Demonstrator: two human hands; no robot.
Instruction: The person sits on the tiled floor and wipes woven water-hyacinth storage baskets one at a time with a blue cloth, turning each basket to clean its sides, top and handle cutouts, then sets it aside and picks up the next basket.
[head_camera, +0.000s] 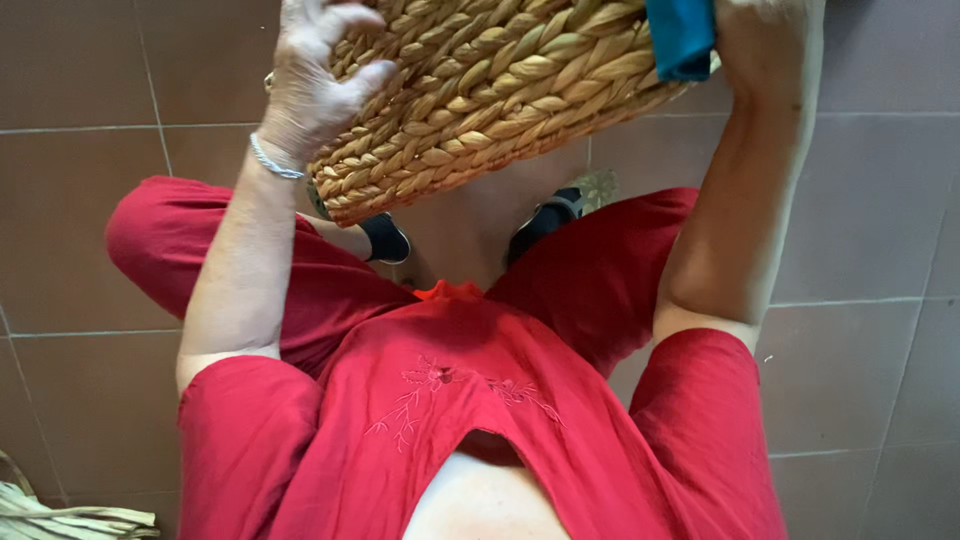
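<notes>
A woven straw basket (500, 85) is held up in front of me, tilted, its lower corner down at the left. My left hand (315, 80) presses against its left side with fingers spread over the weave; a thin bracelet sits on that wrist. My right hand (765, 40) is at the basket's right end, mostly cut off by the frame's top edge, next to a blue cloth (682, 38) that lies against the basket. Below the basket I see my red top, red trousers and dark slippers (385, 238).
The floor is brown-pink tile (860, 230) with pale grout lines. A bundle of loose straw strands (60, 515) lies at the bottom left corner. A second dark slipper (548, 218) shows under the basket's right half.
</notes>
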